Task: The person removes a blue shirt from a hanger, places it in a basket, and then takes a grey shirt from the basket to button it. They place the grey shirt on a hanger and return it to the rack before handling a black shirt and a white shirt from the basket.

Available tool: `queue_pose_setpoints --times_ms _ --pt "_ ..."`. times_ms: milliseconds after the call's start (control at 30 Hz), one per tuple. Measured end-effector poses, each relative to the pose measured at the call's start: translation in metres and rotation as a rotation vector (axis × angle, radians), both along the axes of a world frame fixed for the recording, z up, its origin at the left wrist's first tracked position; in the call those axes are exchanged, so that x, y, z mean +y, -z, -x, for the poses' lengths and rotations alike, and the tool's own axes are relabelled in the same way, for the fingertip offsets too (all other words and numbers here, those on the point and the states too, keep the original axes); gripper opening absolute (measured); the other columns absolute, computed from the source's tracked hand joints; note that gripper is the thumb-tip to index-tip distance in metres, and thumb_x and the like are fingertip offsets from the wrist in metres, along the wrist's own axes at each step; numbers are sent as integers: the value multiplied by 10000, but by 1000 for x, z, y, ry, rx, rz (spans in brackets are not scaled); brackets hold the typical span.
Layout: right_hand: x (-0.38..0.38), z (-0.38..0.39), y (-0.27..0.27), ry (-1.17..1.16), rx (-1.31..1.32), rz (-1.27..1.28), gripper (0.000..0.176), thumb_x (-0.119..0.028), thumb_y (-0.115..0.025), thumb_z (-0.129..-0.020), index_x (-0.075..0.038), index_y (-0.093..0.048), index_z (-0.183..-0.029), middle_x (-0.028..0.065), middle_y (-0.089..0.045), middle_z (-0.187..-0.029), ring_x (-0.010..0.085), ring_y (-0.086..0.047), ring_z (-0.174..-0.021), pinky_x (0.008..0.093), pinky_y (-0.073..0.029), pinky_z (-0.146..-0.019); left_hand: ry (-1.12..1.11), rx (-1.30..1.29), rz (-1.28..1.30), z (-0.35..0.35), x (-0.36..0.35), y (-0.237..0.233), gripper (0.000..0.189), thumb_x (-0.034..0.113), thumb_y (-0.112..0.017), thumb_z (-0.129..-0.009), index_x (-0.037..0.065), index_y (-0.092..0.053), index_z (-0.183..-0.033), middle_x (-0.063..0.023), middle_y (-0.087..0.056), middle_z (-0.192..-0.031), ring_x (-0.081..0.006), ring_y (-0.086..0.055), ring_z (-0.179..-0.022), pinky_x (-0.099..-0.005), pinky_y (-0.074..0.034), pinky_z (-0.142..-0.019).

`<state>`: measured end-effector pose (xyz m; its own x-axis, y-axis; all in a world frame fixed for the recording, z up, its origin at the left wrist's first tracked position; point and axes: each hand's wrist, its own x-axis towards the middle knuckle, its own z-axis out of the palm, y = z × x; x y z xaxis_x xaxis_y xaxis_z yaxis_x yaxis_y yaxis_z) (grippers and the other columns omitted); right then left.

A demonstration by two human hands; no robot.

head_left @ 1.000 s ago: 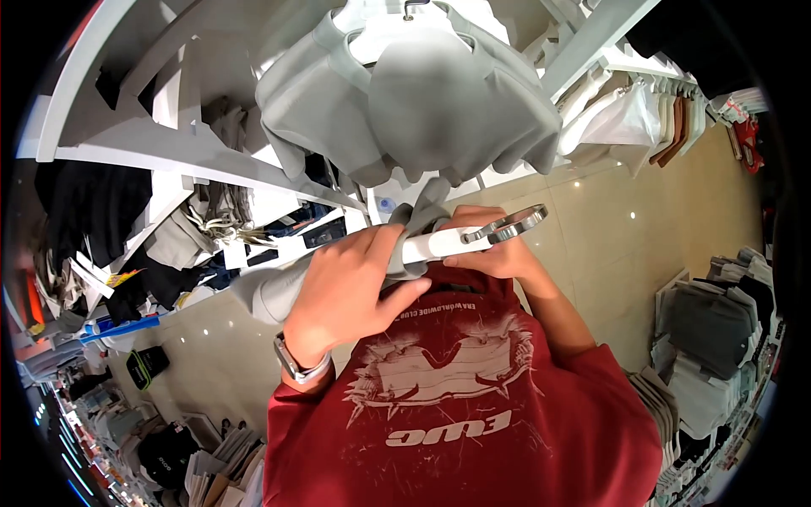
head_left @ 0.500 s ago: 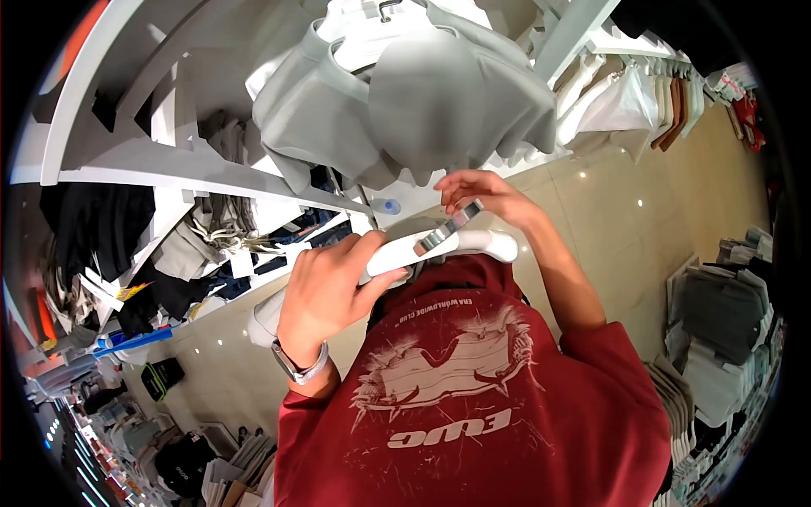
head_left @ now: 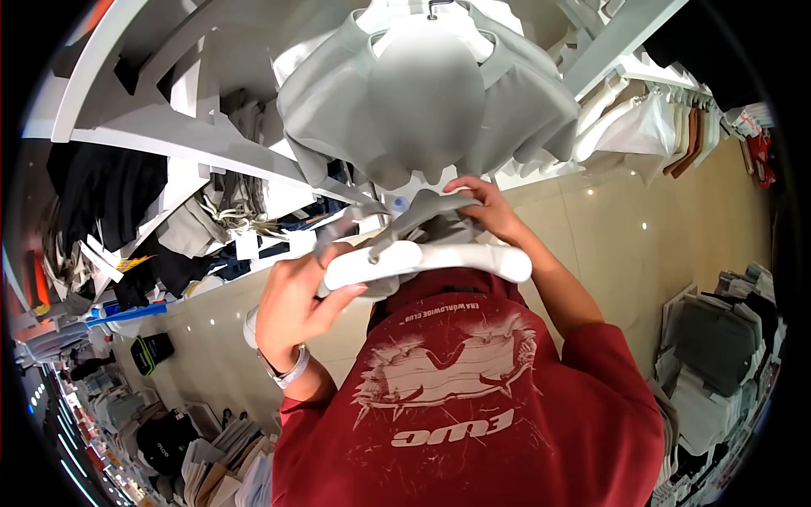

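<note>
In the head view, the left hand [head_left: 291, 300] was closed around one end of the white hanger [head_left: 465, 260], which lay crosswise in front of the chest. The hanger had turned over the last second: its hook [head_left: 342, 224], pointing rightward earlier, now slanted to the left. The right hand [head_left: 490, 211], free of the cloth half a second before, had come to the grey garment [head_left: 435, 218] bunched just beyond the hanger. That left the hanger's right arm bare and the cloth and hanger each attended by a separate hand. Motion smeared the hook. Folds hid some right fingertips, so whether they pinched or merely touched was impossible to tell. The middle of the hanging grey top [head_left: 532, 106] was blurred out.
</note>
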<state>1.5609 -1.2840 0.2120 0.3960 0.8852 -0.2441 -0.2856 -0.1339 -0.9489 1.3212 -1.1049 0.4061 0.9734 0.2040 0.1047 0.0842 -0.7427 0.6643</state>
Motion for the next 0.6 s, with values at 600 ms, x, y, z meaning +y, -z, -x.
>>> queue_pose_setpoints --times_ms 600 --pt "-79 -9 -76 -330 -323 151 326 -69 -613 -742 -25 -539 -1056 21 -554 -697 114 -475 -645 271 -399 -598 -200 -8 -74 11 19 25 314 207 -736 -726 32 -632 -965 -128 -635 -690 -272 -621 -574 -313 -468 -548"
